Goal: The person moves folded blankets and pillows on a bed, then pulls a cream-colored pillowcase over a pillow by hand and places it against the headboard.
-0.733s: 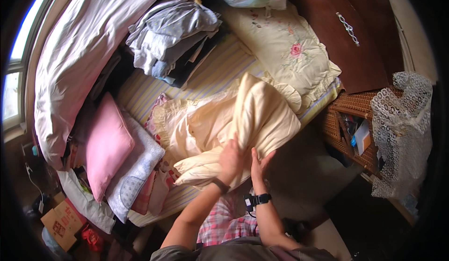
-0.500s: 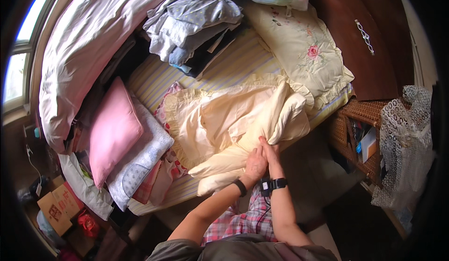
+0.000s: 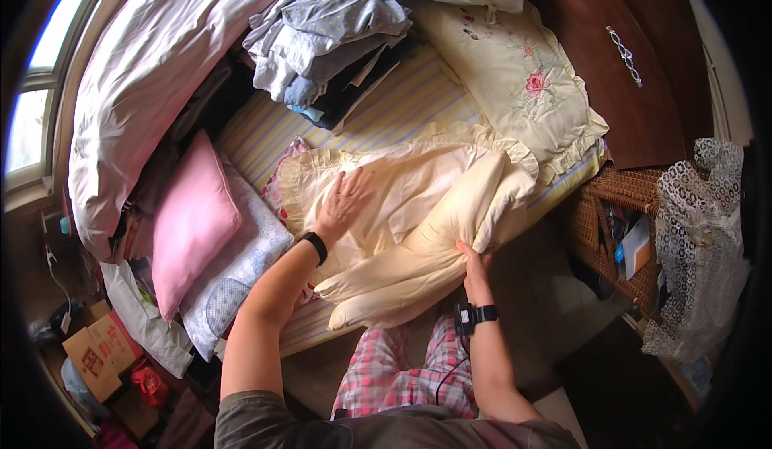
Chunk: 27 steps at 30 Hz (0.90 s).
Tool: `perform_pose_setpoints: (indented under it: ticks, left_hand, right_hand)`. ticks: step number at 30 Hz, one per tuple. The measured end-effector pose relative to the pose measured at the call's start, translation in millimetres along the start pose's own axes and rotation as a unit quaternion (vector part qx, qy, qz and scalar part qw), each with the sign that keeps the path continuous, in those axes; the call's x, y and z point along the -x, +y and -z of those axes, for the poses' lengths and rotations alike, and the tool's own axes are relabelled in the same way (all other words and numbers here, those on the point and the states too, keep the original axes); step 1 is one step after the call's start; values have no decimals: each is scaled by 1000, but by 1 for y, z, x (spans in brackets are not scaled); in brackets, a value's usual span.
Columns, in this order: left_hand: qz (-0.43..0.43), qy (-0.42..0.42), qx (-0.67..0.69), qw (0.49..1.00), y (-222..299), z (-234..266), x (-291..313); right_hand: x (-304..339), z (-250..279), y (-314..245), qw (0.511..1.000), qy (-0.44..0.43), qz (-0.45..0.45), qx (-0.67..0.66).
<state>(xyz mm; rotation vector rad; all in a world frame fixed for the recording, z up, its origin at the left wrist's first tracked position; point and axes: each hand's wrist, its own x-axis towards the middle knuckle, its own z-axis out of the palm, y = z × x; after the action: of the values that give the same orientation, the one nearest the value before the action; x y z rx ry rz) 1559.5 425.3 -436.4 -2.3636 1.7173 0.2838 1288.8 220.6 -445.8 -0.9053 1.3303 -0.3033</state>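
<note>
A cream pillowcase with a ruffled edge (image 3: 322,166) lies spread on the bed. On its near right part rests a folded, cream pillow (image 3: 434,248), bunched up in thick folds. My left hand (image 3: 344,199) lies on the left part of the pillowcase, fingers stretched and holding nothing. At the near edge of the pillow, my right hand (image 3: 474,265) grips it, with the thumb on top and the other fingers mostly hidden. Both wrists carry black bands.
A pink pillow (image 3: 195,224) and a blue-white patterned pillow (image 3: 241,244) lean at left. Piled clothes (image 3: 322,39) and an embroidered cream pillow (image 3: 523,79) lie farther back on the striped bed (image 3: 418,91). A wicker cabinet (image 3: 619,195) stands at right.
My left hand has left the pillow beside my right hand and moved up and left onto the pillowcase, opening out. My right hand still grips the pillow's near edge.
</note>
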Motion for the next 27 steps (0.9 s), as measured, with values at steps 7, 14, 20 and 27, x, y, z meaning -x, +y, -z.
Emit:
perform_pose_setpoints:
  ticks: [7,14,20,27]
  left_hand:
    - [-48,29,65,996,-15,0,-27]
    - [-14,9,319,947,20,51,-59]
    - [29,97,377,921,33,161,-97]
    - [217,281,400,845,-22,291,-71]
  right_hand:
    - [38,87,4,997,16,-29,-67]
    - [77,167,-82,990,-132,-21,50]
    - [95,178,-135,958,-267,-6,107]
    - [125,155,-214,908,-374,47,181]
